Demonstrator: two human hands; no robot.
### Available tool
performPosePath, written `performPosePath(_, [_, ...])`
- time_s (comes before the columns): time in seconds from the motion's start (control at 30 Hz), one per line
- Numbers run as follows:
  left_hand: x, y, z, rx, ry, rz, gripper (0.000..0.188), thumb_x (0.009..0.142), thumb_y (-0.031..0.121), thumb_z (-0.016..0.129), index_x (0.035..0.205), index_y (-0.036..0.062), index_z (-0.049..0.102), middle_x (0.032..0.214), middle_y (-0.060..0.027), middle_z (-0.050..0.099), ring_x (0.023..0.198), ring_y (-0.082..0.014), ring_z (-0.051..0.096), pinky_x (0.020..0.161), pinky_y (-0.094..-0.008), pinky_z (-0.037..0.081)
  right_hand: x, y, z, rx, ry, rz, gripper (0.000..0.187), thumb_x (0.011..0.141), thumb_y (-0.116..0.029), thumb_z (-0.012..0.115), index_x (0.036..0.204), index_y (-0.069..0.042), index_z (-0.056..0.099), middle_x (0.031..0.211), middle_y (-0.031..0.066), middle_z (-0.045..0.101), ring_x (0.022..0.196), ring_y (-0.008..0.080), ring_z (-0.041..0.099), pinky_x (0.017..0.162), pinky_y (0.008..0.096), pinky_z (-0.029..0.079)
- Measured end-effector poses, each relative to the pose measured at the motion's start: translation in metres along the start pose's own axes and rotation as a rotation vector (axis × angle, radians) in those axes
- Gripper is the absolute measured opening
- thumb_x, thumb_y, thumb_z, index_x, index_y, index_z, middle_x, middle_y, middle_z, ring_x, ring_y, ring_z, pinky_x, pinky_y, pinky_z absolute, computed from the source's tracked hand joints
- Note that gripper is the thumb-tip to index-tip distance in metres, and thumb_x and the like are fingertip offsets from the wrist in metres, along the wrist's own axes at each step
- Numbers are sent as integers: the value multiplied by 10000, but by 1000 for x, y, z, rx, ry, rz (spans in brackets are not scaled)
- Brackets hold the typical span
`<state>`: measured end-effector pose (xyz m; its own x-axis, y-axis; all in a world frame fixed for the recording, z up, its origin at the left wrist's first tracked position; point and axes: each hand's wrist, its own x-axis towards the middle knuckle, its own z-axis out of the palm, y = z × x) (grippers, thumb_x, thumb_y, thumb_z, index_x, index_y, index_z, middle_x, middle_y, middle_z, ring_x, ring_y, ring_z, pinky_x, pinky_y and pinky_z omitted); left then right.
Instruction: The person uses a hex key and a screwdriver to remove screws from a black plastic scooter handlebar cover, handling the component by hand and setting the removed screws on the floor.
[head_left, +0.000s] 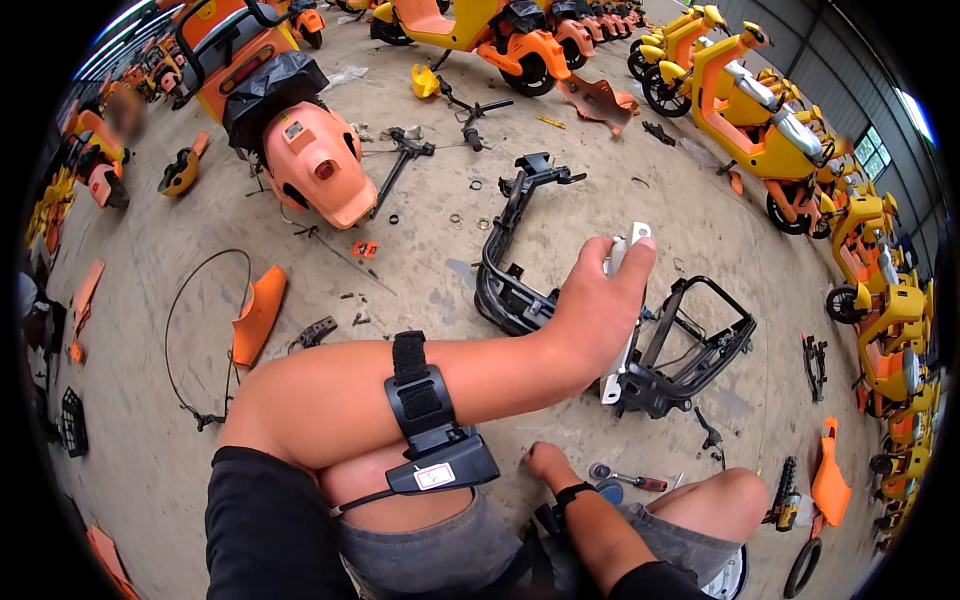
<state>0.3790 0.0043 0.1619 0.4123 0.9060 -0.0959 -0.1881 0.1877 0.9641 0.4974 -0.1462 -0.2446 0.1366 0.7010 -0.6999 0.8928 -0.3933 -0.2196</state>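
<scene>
My left hand is raised above a black metal scooter frame. Its fingers are wrapped round a flat silver metal bracket with holes at its ends; the palm hides the bracket's middle. The frame lies on the floor, partly covered by my left hand and forearm. Low beside my bent knee, my right hand is closed near the floor, and whatever it may hold is hidden. Just right of it lie a ratchet wrench with a red-and-black handle and a small blue round dish.
A cordless drill and an orange panel lie at right. An orange panel and a looped black cable are at left. An orange scooter stands ahead; rows of yellow scooters line the right. Loose parts litter the concrete floor.
</scene>
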Motion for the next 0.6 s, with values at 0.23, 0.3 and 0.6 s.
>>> performPosePath(0.23, [0,0,-1,-14,23,21,665,954,580,515,1260,-9,475,1004,-58,517,949,-139,449,869,-286,396,-6,-6,-16,79,91,-51,440,910,-382,547,1018,11,713,1051,252,685,1044,416,634,939,472,494])
performPosePath(0.3, [1,1,-2,-8,11,-6,652,955,575,518,1256,-1,480,994,-52,516,937,-133,448,857,-283,397,3,-20,-44,41,55,-96,477,901,-396,575,1091,30,673,1088,268,672,1062,422,626,935,480,493])
performPosePath(0.6, [12,-16,8,-90,-6,-49,481,950,434,586,1229,58,481,898,-8,485,787,-95,462,686,-280,413,-79,-67,-301,427,188,-710,506,853,-95,632,1309,13,440,1173,181,587,1105,247,589,911,350,480])
